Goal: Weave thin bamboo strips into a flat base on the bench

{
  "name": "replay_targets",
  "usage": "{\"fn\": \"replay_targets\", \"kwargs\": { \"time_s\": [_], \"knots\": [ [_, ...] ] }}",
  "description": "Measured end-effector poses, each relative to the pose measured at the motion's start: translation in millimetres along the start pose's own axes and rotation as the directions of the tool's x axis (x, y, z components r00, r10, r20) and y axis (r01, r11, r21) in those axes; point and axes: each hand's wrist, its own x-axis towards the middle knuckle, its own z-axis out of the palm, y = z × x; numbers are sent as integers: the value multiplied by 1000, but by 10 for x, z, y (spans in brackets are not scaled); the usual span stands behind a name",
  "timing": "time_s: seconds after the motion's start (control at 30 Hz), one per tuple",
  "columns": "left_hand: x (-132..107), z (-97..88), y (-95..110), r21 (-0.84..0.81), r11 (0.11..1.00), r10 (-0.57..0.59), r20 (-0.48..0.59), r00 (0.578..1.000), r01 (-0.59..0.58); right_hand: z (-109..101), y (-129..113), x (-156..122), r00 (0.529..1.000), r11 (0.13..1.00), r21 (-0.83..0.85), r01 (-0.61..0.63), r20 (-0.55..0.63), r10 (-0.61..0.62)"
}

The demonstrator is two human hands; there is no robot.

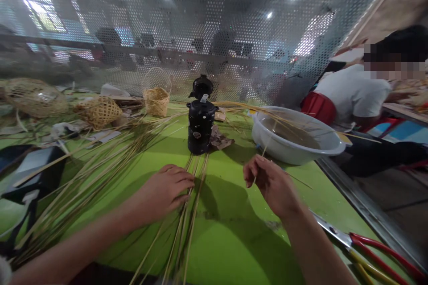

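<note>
My left hand [172,188] lies spread, palm down, over several thin bamboo strips [191,222] that run lengthwise along the green table [234,240]. A single thin bamboo strip [266,146] is pinched in the curled fingers of my right hand [269,182], held a little above the tabletop. That strip slants up past the rim of a white basin [294,156] holding murky water. Just beyond my left hand, a black water bottle [199,129] with its lid flipped up stands on the far ends of the laid strips.
Scissors [347,240] with red and yellow handles lie at right. A loose bundle of strips [110,164], woven baskets [157,101] and a dark box [40,173] occupy the left. Behind stands a perforated metal screen [167,39]. A person in a white shirt [351,91] sits at right.
</note>
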Motion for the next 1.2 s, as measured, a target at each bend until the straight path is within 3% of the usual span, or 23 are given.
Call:
{"fn": "replay_targets", "kwargs": {
  "time_s": [0.2, 0.53, 0.83, 1.2],
  "knots": [
    [66, -24, 164, 54, 997, -45, -27, 999, 47, 44, -18, -36, 993, 998, 13, -61, 106, 60],
    [-64, -116, 369, 107, 974, -208, 85, 974, 199, 33, -43, -52, 995, 999, -12, -40, 94, 40],
    [-116, -244, 400, -91, 897, -404, 227, 886, 433, 39, -49, -63, 997, 999, -37, 15, 70, -12],
    [-171, -188, 458, -43, 915, -386, 196, 902, 401, 13, -46, -51, 997, 998, -19, 65, 35, -65]
  ]
}}
